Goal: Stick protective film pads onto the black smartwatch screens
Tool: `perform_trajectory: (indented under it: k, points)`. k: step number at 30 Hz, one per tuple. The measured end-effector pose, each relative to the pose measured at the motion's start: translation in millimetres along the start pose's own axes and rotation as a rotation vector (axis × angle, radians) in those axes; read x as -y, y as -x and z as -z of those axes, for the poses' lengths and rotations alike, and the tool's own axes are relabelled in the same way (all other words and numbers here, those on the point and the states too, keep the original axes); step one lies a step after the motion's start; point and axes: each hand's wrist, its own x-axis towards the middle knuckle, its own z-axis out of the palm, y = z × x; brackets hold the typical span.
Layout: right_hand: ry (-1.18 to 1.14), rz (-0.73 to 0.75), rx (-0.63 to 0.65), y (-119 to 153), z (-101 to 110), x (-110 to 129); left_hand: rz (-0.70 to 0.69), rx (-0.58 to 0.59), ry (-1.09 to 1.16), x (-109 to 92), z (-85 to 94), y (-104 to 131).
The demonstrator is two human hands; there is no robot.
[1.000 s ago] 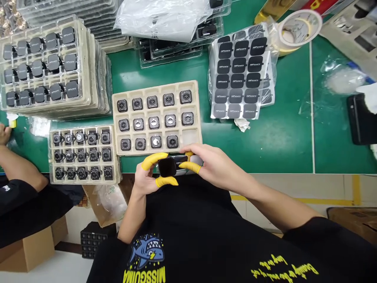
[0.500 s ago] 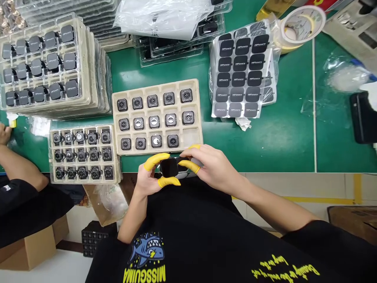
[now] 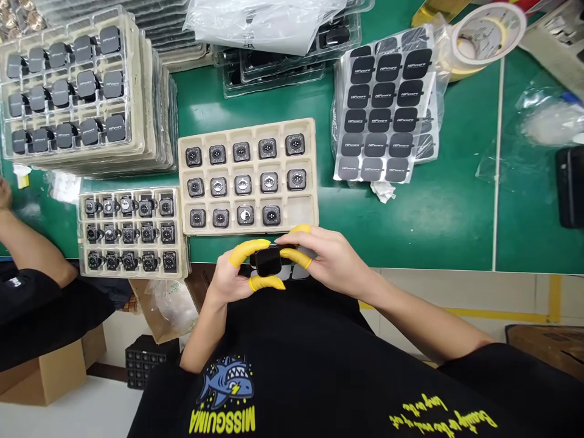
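My left hand [image 3: 230,274], with yellow finger cots, grips a black smartwatch body [image 3: 268,261] by its edges, its dark glossy screen facing up. My right hand [image 3: 331,258], also in yellow finger cots, pinches a dark thin piece that looks like a black film [image 3: 287,247] against the watch's right side. Part of it is hidden by the fingers. Under the hands shows part of a grey-black sticker sheet [image 3: 300,272]. Just beyond, a beige tray [image 3: 301,210] holds watch bodies back side up, with one bare compartment at its near right corner.
Left of it is a smaller tray of watches [image 3: 83,243], and behind that a tall stack of trays [image 3: 150,109]. Printed sticker sheets [image 3: 383,118] and tape rolls [image 3: 513,30] lie at the right back. A co-worker's arm [image 3: 34,246] rests at the far left.
The view has shifted slightly. The watch has moved a little right relative to the left fingers, nearer my right hand, and the dark piece now meets its top right edge.
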Motion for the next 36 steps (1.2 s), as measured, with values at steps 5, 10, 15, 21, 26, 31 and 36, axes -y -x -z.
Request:
perform_trajectory:
  k: [5,10,15,21,26,31,36]
  points:
    - [0.011,0.051,-0.030,1.7,0.0,-1.1,-0.008,0.018,-0.052,-3.9,1.4,-1.9]
    - [-0.048,0.018,0.026,-5.5,2.8,-1.8,0.018,0.042,-0.003,-1.8,0.1,-0.6]
    - [0.050,0.157,0.014,-7.1,4.6,-3.6,0.123,-0.020,0.155,14.4,-0.9,7.3]
    - [-0.191,0.087,0.060,-0.9,34.7,15.7,0.210,-0.089,0.290,33.6,2.6,14.0]
    - [-0.238,-0.185,0.183,-32.7,64.6,38.0,0.097,0.023,0.190,33.5,2.1,4.1]
    - [-0.254,-0.215,0.374,-68.6,57.9,42.9,0.055,0.101,0.191,33.6,0.0,0.0]
    - [-0.182,-0.216,0.423,-79.4,46.2,40.6,0.073,0.151,0.182,35.3,1.6,2.6]
